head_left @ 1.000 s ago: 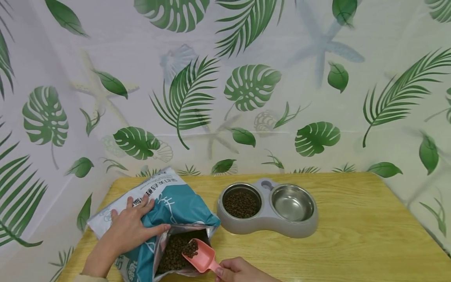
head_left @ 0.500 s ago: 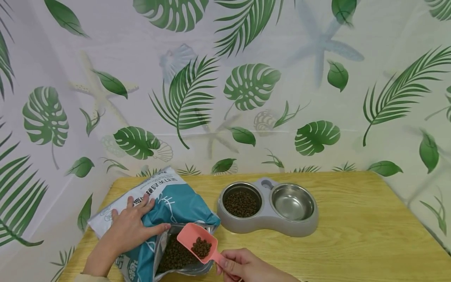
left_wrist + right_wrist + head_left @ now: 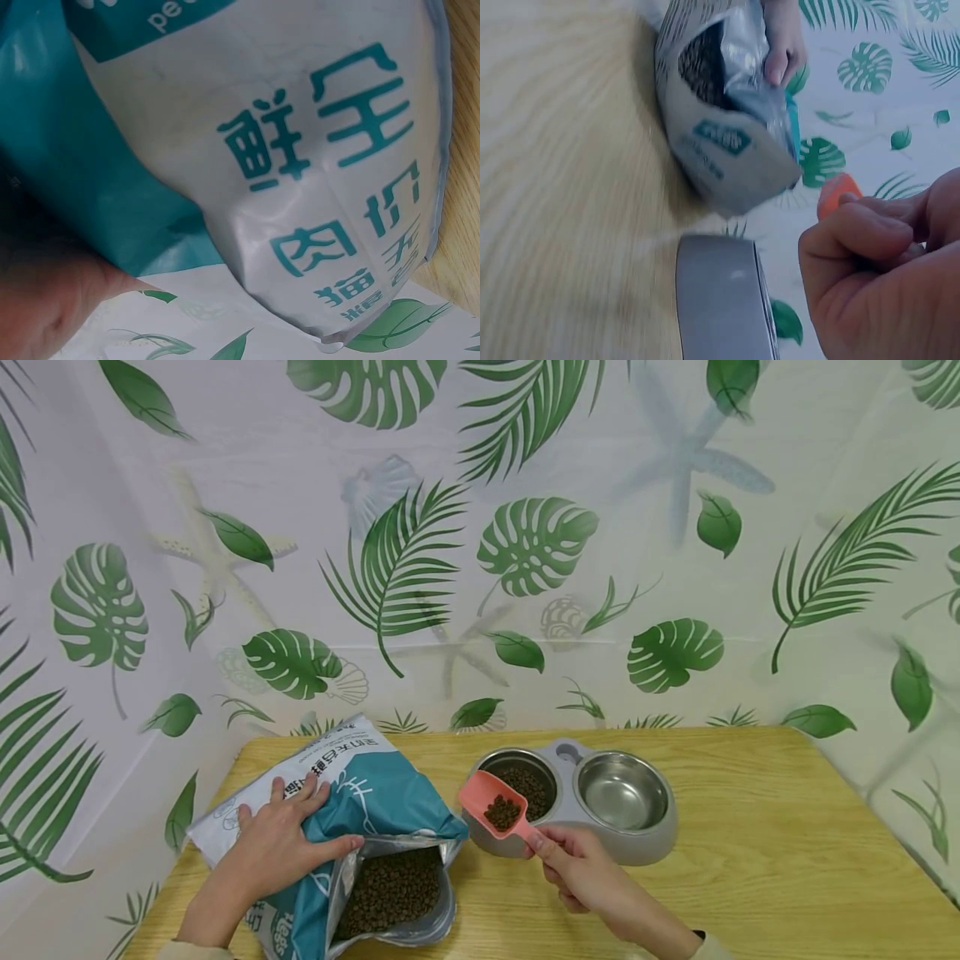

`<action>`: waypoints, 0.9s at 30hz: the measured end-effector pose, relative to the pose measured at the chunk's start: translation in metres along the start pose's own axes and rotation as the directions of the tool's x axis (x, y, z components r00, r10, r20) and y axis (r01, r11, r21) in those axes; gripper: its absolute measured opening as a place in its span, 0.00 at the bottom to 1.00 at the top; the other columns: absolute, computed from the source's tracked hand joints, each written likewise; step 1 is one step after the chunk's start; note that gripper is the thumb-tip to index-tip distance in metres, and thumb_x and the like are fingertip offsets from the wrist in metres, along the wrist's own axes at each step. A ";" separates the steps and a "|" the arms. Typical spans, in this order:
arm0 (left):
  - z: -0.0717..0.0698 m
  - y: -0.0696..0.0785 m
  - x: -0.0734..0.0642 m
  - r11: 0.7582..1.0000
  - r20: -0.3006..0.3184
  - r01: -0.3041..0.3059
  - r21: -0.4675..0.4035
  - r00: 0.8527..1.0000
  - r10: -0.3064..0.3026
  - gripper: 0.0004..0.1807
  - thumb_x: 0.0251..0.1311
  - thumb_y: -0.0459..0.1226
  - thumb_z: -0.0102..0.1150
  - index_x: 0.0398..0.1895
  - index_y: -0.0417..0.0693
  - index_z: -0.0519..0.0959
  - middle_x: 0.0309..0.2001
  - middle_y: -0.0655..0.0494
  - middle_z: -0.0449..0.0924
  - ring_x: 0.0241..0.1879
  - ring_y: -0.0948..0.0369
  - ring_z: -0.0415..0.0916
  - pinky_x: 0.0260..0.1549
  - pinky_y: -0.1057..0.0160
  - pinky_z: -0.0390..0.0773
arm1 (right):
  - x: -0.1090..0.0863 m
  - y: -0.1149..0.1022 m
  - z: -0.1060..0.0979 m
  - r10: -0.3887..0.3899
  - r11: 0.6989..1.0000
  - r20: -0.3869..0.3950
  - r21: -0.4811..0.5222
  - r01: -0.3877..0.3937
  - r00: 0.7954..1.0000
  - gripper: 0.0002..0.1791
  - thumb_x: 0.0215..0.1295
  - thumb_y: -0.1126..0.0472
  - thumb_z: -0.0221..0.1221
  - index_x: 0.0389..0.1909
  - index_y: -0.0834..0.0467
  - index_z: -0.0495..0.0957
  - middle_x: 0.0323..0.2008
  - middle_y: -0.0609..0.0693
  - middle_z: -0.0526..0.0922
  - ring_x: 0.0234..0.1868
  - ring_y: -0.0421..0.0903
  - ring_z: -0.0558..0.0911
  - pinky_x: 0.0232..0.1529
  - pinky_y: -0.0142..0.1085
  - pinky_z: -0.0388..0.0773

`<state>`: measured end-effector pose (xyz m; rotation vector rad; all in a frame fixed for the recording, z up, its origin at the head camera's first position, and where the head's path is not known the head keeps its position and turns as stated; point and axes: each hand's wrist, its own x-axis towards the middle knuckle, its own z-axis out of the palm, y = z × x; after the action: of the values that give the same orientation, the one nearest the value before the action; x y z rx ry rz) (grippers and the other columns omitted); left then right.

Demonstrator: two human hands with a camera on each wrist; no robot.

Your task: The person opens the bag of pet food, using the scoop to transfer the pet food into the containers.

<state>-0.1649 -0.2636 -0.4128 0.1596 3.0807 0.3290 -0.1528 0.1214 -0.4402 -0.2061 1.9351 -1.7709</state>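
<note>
One pink scoop (image 3: 480,793), just below centre of the head frame, long axis diagonal: wide lip to the upper left, handle to the lower right. Hollow side faces the camera, small heap of brown kibble (image 3: 502,812) in it. Right hand (image 3: 581,868): grip clamped on the scoop handle, fingers curled, most of the handle hidden. Scoop covers the lower-left rim of the left steel bowl (image 3: 517,757); height above it, or contact, cannot be told. More kibble in that bowl, partly hidden. Right steel bowl (image 3: 622,793) beside it, both set in one grey double feeder (image 3: 637,850), round recess at its upper middle.

Left hand (image 3: 281,843): fingers spread apart, lying on a teal-and-white pet food bag (image 3: 397,802) at lower left; thumb by the mouth edge. Bag mouth faces the bottom of the frame, kibble visible inside; lettering upside down, lower corner cut off by the frame.

Left wrist view: bag fills most of it, hand only a dim patch at lower left. Right wrist view: scoop reduced to a blurry orange tip past the knuckles; feeder cut off at the bottom. Wood-grain table (image 3: 787,843), leaf-print backdrop (image 3: 480,693) behind.
</note>
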 end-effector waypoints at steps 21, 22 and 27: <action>-0.001 -0.001 0.002 1.000 0.012 0.008 0.010 1.000 -0.008 0.58 0.52 0.77 0.56 0.75 0.44 0.69 0.76 0.35 0.63 0.72 0.21 0.52 0.53 0.11 0.54 | 0.026 0.012 -0.030 -0.516 0.569 -0.291 -0.819 0.069 0.806 0.09 0.74 0.64 0.58 0.30 0.59 0.77 0.16 0.43 0.63 0.17 0.35 0.59 0.20 0.28 0.56; -0.001 -0.001 0.002 1.000 0.010 0.007 0.011 1.000 -0.007 0.58 0.52 0.77 0.56 0.75 0.44 0.70 0.76 0.35 0.64 0.72 0.21 0.52 0.53 0.11 0.54 | 0.028 0.012 -0.031 -0.511 0.554 -0.287 -0.831 0.054 0.810 0.10 0.75 0.64 0.58 0.30 0.58 0.77 0.16 0.43 0.63 0.17 0.36 0.60 0.20 0.29 0.56; 0.000 -0.001 0.002 1.000 0.008 0.006 0.007 1.000 -0.006 0.58 0.52 0.77 0.56 0.75 0.44 0.70 0.76 0.36 0.64 0.72 0.21 0.52 0.53 0.11 0.54 | 0.037 0.010 -0.029 -0.470 0.502 -0.264 -0.865 0.009 0.842 0.12 0.75 0.59 0.59 0.28 0.56 0.75 0.16 0.44 0.65 0.18 0.40 0.64 0.22 0.32 0.59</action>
<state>-0.1674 -0.2648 -0.4127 0.1513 3.0740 0.3164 -0.1954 0.1320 -0.4591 -0.4309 3.1835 -0.8567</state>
